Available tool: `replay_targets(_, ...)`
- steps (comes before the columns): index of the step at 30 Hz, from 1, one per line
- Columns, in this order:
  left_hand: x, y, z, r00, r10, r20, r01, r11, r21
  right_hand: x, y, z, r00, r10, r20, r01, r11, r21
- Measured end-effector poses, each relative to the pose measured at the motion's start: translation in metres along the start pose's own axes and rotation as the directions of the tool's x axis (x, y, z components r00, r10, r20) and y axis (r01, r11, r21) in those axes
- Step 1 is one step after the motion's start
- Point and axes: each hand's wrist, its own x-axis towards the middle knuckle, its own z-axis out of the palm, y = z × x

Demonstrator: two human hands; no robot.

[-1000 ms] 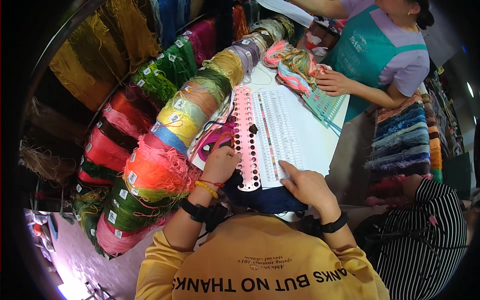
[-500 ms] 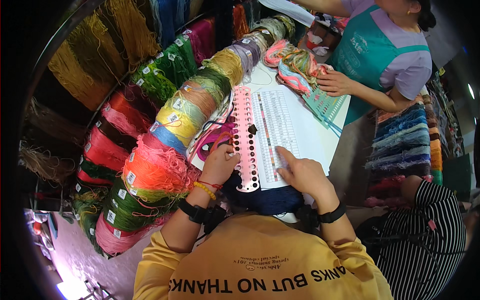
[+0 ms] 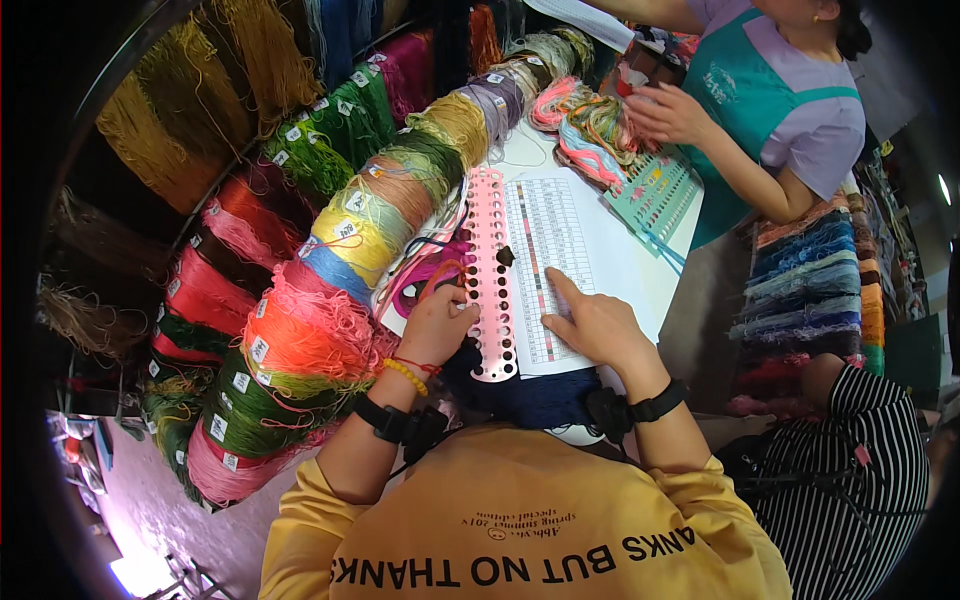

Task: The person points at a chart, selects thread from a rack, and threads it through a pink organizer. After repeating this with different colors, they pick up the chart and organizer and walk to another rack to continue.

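Observation:
A pink thread card with rows of round holes lies on the table in front of me, a small black piece on its right edge. My left hand is closed at the card's left edge, fingertips pinched on it. A printed chart with a grid and a strip of coloured cells lies just right of the card. Over it my right hand is open, index finger and thumb stretched out toward the coloured strip. Dark blue yarn sits below the card and chart.
A long roll of colourful thread skeins runs along the left. At the far right of the table are multicoloured skeins and a green holed card, beside a co-worker in a teal apron. Someone in stripes is at the right.
My right hand's pointing finger has moved up the chart. The co-worker's hand has lifted off the green card and moved away from me. My left hand stays at the pink card.

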Motion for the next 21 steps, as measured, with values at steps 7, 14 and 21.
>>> replay_targets(7,0.000,0.001,0.000,1.000,-0.014,0.010,0.013,1.000,0.006,0.007,0.005,0.007,0.999,0.017,0.038,-0.017,1.000,0.002)
replay_targets(14,0.000,0.003,-0.001,1.000,-0.003,0.005,0.003,1.000,0.003,0.008,0.006,0.011,0.998,0.040,0.043,-0.040,0.999,0.006)
replay_targets(21,-0.004,0.006,-0.004,1.000,0.004,0.015,-0.004,1.000,-0.004,0.005,0.006,0.015,0.999,0.052,-0.005,-0.051,0.998,0.031)
